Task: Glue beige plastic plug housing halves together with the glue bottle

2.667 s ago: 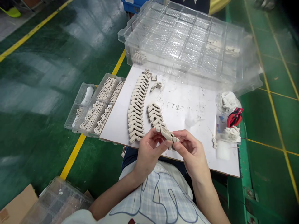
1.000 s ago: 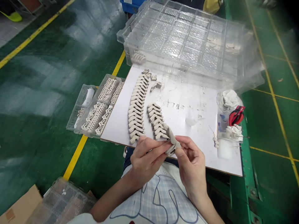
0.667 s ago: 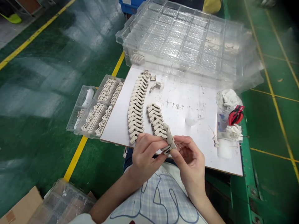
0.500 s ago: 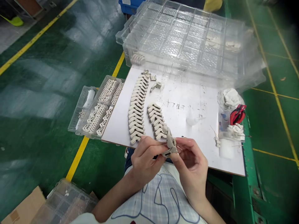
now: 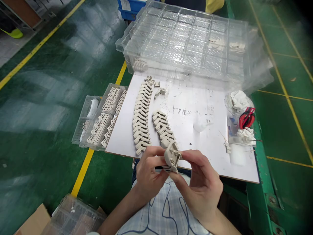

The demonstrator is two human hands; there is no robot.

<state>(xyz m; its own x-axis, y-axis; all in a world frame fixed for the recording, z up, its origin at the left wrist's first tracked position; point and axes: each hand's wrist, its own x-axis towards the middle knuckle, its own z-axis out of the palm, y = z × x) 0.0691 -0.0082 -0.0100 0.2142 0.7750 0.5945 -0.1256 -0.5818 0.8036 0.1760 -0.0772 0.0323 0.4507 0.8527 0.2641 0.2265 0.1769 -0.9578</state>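
Observation:
Between my two hands, over the board's front edge, is a small beige moulded plastic part with a ribbed hollow side facing up. My left hand pinches it from the left with thumb and fingers. From the other side my right hand grips it between thumb and fingertips. Just beyond lies a short row of similar angled beige parts; its near end is partly hidden by the held part. A longer curved row of the same parts runs along the left of the white board.
Stacked clear compartment trays cover the far end of the board. Red-handled pliers lie among white cloths at the right. A small translucent bottle rests mid-board. Clear boxes of beige parts sit beside the left edge.
The held part has been turned, so its hollow ribbed face shows now instead of its edge. Both hands keep their grip. The camera view has shifted slightly.

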